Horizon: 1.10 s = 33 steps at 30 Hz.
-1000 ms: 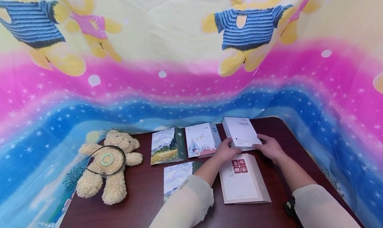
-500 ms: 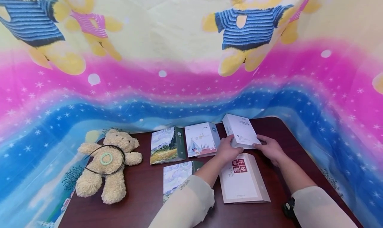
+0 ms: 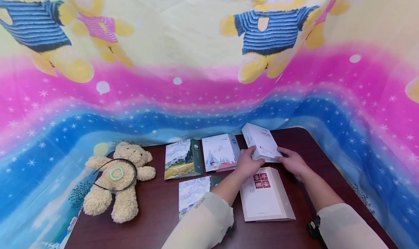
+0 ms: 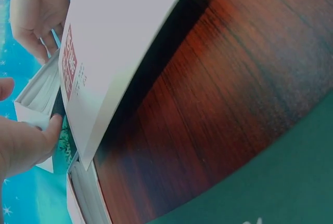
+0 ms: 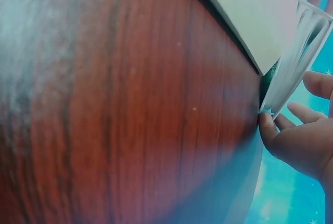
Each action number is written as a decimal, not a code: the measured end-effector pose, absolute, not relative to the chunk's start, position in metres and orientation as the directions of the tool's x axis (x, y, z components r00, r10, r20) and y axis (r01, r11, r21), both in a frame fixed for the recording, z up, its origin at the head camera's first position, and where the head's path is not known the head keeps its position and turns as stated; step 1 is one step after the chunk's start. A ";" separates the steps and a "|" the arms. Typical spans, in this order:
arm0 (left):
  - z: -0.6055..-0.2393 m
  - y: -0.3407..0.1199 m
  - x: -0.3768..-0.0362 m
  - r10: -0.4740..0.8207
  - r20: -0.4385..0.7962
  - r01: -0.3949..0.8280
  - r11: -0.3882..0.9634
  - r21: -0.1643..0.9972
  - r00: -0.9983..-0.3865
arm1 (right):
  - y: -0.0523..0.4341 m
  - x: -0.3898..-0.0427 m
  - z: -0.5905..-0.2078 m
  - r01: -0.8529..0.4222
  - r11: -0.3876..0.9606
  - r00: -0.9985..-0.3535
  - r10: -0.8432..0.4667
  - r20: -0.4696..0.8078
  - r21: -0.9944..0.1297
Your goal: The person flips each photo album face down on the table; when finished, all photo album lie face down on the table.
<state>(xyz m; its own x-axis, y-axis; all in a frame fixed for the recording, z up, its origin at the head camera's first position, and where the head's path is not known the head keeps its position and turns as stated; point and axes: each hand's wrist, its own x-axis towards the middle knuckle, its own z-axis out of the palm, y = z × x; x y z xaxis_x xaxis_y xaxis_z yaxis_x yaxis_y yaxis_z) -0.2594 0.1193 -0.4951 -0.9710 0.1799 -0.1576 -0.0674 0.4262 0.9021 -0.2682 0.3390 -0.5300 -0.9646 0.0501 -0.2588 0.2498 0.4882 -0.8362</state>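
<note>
A thick white album with dark Chinese characters on its cover stands tilted at the table's far right. My left hand grips its near left corner, thumb along the lower edge. At the near right corner my right hand pinches it between thumb and fingers. The page edges of the white album show in the left wrist view. Just in front lies a beige album with a red square of characters, apart from both hands in the head view.
To the left lie a tent-picture album, a landscape-painting album and a cloud-painting album, partly behind my left sleeve. A teddy bear lies farther left, with a black headband and a green ring on it. A printed curtain borders the dark table.
The white album has tipped and turned slightly, its far edge rising and shifting left. Both hands have kept their hold at its near corners. The other things have stayed put.
</note>
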 end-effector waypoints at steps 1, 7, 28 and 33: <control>-0.495 0.118 -0.260 0.180 -0.153 -0.063 0.426 0.902 -0.972 | 0.338 -0.269 -0.530 0.248 0.485 -0.965 0.047 -0.258 -0.838; -0.491 0.114 -0.259 0.185 -0.132 -0.039 0.435 0.900 -0.974 | 0.333 -0.269 -0.528 0.250 0.465 -0.963 0.025 -0.269 -0.850; -0.473 0.112 -0.251 0.207 0.018 0.095 0.370 0.924 -0.978 | 0.326 -0.264 -0.535 0.260 0.325 -0.949 -0.089 -0.304 -0.909; -0.471 0.110 -0.251 0.208 0.025 0.101 0.364 0.926 -0.978 | 0.323 -0.264 -0.534 0.254 0.314 -0.947 -0.113 -0.302 -0.915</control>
